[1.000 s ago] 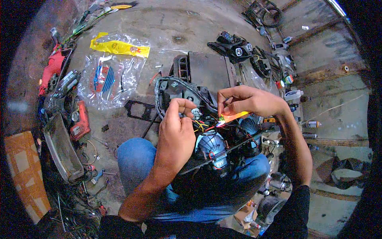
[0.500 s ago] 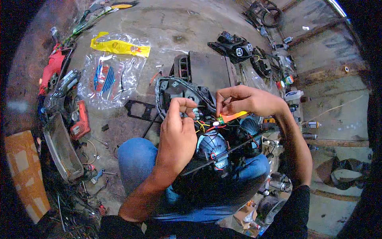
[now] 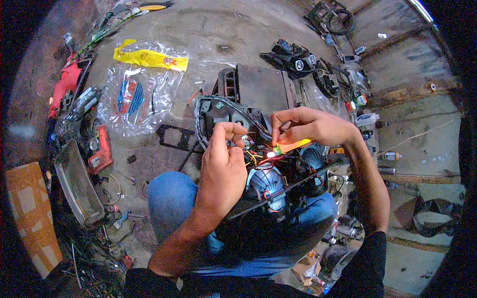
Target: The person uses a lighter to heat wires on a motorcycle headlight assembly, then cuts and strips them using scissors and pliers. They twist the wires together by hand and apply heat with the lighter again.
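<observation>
My right hand holds an orange-yellow lighter by its green end, with a bright white-pink glow at that end. Thin red and yellow wires run just below and left of the glow. My left hand has its fingers curled together beside the wires; what they pinch is too small to make out. Under both hands, two lamp units with blue-tinted domes rest over my lap. Beyond my fingers lies a black headlight housing.
A dark block stands beyond the housing. Clear plastic with a yellow strip lies at the upper left. To the left are a red glue gun or drill and a long tray-like lens. Another headlight sits at the upper right.
A bright glow now shows at the lighter's end, above the wires. My right hand has shifted very slightly to the right; my left hand has hardly moved.
</observation>
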Demonstrator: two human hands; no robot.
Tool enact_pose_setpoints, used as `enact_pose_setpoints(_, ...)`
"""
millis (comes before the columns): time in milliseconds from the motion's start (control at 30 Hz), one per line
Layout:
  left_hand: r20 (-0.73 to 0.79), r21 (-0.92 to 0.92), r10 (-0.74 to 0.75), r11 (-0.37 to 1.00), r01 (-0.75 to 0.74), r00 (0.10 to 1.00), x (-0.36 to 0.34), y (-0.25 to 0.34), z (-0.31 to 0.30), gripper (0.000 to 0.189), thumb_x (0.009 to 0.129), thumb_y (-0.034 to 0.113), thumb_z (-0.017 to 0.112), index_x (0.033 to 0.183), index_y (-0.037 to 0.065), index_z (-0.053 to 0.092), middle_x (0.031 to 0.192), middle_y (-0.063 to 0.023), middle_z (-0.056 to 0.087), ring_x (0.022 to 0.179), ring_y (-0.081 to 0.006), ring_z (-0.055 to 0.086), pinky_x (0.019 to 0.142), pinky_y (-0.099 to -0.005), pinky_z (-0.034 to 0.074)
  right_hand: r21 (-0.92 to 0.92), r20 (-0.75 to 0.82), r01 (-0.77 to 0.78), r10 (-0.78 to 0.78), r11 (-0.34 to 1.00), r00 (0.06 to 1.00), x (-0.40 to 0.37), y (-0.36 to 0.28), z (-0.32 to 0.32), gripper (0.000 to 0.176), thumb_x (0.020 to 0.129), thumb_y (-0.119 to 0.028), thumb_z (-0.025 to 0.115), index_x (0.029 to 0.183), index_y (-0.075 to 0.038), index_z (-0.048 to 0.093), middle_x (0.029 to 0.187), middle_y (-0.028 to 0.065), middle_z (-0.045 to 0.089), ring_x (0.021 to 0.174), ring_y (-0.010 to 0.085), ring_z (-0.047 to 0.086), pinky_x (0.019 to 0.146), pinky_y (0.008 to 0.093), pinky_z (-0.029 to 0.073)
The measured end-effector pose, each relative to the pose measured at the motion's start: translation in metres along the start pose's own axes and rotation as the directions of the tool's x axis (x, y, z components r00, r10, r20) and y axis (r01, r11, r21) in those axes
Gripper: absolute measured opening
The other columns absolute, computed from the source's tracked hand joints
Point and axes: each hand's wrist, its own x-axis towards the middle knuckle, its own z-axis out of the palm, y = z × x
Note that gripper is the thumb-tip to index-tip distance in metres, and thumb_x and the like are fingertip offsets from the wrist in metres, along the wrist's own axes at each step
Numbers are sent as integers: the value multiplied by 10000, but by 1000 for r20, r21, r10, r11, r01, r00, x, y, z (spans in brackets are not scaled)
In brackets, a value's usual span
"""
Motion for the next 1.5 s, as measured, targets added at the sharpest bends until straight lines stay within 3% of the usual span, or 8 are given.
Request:
enact_pose_setpoints(467, 13, -71, 11, 997, -11, 1000, 0, -3, 1, 283, 990, -63, 489, 1230, 33, 605, 1012, -157, 690, 960, -326, 710, 893, -442, 558, 90, -53, -49, 54, 995, 997, -14, 12, 3, 254, 1072, -264, 648, 1144, -31, 721, 1093, 17, 727, 1039, 105, 645, 932, 284, 508)
enact_pose_setpoints(767, 21, -72, 17, 997, -16, 1000, 0, 1, 1, 270, 991, -67, 491, 1214, 29, 608, 1008, -148, 693, 968, -309, 710, 901, -427, 562, 190, -148, -28, 56, 981, 987, -14, 11, 8, 209, 1037, -198, 652, 1151, -25, 670, 1081, 30, 717, 992, 103, 659, 866, 278, 502)
enact_pose_setpoints(900, 11, -79, 20, 997, -19, 1000, -1, 0, 1, 258, 996, -63, 498, 1211, 26, 610, 1009, -144, 695, 971, -301, 709, 903, -422, 561, 201, -120, 52, -29, 978, 992, -12, 10, 7, 204, 1035, -194, 661, 1146, -23, 679, 1084, 31, 721, 996, 106, 661, 862, 279, 506)
enact_pose_setpoints(1167, 81, -102, -7, 995, 15, 997, 0, 7, 0, 158, 1023, 24, 599, 1168, 25, 662, 1051, -115, 701, 951, -204, 693, 836, -362, 563, 140, -109, 57, -42, 989, 993, -15, 10, 9, 222, 1079, -232, 634, 1177, -42, 692, 1077, 4, 705, 1023, 99, 647, 909, 277, 507)
enact_pose_setpoints(1267, 170, -86, 32, 996, -17, 985, -3, 16, -3, 159, 1066, 117, 633, 1196, 38, 678, 1080, -61, 693, 970, -131, 650, 875, -304, 529, 155, -159, -18, 43, 988, 986, -22, 2, 9, 231, 1087, -238, 629, 1200, -45, 687, 1055, -1, 714, 964, 81, 645, 830, 257, 507)
enact_pose_setpoints(1367, 280, -83, 30, 996, -7, 960, -4, 21, -8, 193, 1066, 143, 662, 1228, 43, 689, 1102, -39, 695, 1008, -107, 639, 939, -301, 513, 142, -355, 28, 25, 990, 934, -36, -12, 14, 303, 1112, -265, 591, 1312, -57, 687, 919, -21, 644, 800, 48, 574, 660, 229, 434)
enact_pose_setpoints(1433, 361, -134, -24, 988, 78, 932, -3, 19, -11, 201, 1056, 146, 674, 1228, 44, 689, 1096, -41, 693, 1016, -108, 638, 944, -309, 512, 181, -533, 119, -4, 976, 846, -45, -9, 20, 359, 1120, -292, 574, 1368, -54, 678, 882, -26, 607, 745, 56, 544, 646, 229, 413)
enact_pose_setpoints(1500, 362, -102, 10, 994, 29, 932, -4, 15, -12, 238, 1026, 136, 709, 1247, 49, 692, 1106, -29, 670, 1011, -107, 637, 931, -295, 505, 194, -687, 220, -28, 956, 726, -56, -3, 27, 405, 1125, -310, 560, 1412, -46, 668, 861, -29, 582, 699, 65, 521, 632, 229, 397)
